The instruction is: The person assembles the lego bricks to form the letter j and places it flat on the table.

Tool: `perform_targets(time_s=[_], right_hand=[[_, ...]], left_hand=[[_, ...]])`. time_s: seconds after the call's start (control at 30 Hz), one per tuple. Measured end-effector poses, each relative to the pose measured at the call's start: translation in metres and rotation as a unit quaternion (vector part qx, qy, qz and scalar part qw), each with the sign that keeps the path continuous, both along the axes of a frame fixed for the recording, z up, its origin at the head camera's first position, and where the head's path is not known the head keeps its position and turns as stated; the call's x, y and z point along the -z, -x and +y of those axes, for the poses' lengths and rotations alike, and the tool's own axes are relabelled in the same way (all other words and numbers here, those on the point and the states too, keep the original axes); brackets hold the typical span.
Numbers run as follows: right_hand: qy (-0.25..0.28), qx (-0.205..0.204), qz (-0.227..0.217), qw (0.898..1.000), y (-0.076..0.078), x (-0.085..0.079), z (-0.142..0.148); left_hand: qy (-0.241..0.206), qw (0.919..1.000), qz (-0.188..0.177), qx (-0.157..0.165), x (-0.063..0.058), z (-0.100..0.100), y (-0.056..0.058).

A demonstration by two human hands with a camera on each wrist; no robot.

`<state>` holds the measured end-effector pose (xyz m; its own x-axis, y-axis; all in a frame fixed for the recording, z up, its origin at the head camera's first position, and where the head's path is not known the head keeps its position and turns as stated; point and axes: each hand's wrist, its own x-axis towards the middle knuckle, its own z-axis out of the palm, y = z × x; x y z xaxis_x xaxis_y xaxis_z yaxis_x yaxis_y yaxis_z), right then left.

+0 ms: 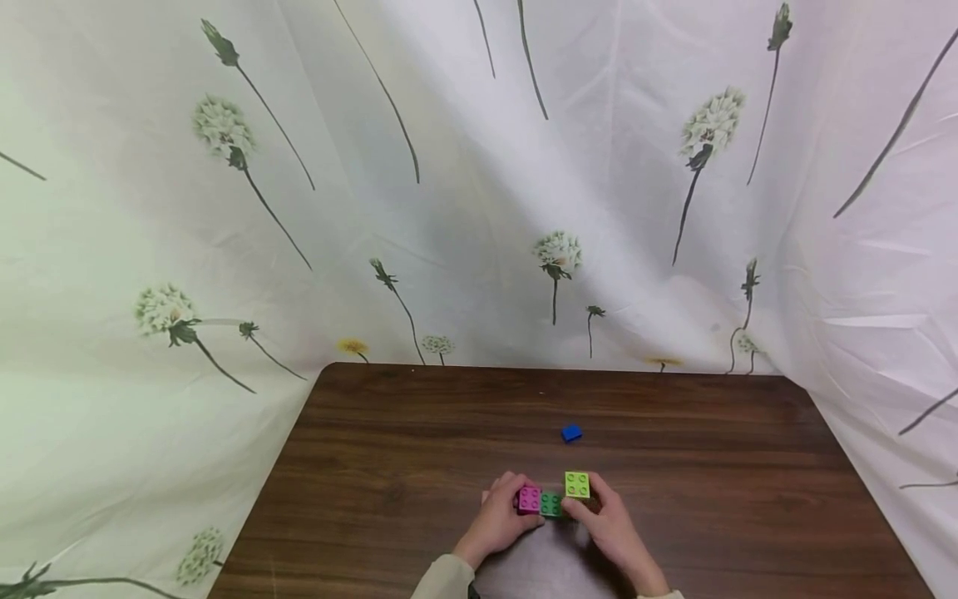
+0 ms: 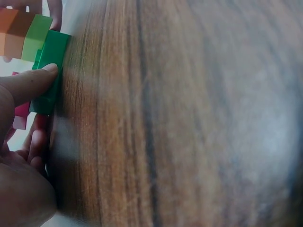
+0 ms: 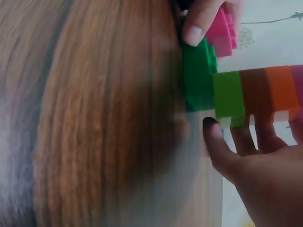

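My left hand (image 1: 503,513) holds a long dark green toy brick (image 2: 51,49) on the tabletop, its thumb pressed along the side. A pink brick (image 1: 529,499) sits on the left end of that green brick. On the other side, my right hand (image 1: 614,520) grips a tall stack of bricks between thumb and fingers. From the bottom up, this stack shows light green (image 3: 228,97), brown (image 3: 255,90), orange (image 3: 282,87) and purple; its top brick is lime (image 1: 577,484). The stack's bottom stands at the green brick's free studs; whether they are joined I cannot tell.
A small blue brick (image 1: 572,433) lies on the dark wooden table (image 1: 419,433), beyond both hands. White cloth printed with dandelions (image 1: 479,249) hangs behind the table and along its sides.
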<state>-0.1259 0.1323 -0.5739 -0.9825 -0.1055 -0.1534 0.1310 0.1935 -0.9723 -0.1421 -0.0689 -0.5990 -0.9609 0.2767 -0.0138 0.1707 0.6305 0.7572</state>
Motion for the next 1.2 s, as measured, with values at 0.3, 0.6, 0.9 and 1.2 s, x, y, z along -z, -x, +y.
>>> perform_targets(time_s=[0.3, 0.6, 0.9, 1.2], right_hand=[[-0.077, -0.062, 0.052, 0.994, 0.007, 0.007, 0.012], [-0.142, -0.097, 0.066, 0.983, 0.009, 0.012, 0.015], [-0.142, -0.086, 0.058, 0.984, 0.007, 0.018, 0.016], [-0.087, -0.044, 0.066, 0.993, 0.002, 0.016, 0.020]], left_hand=[[-0.006, 1.0000, 0.002, 0.000, 0.000, -0.001, 0.000], [-0.010, 0.9999, -0.012, 0.006, 0.001, -0.002, 0.001], [-0.011, 0.9993, -0.033, 0.010, -0.002, -0.002, 0.002], [-0.023, 0.9976, -0.065, 0.009, -0.005, -0.005, 0.004]])
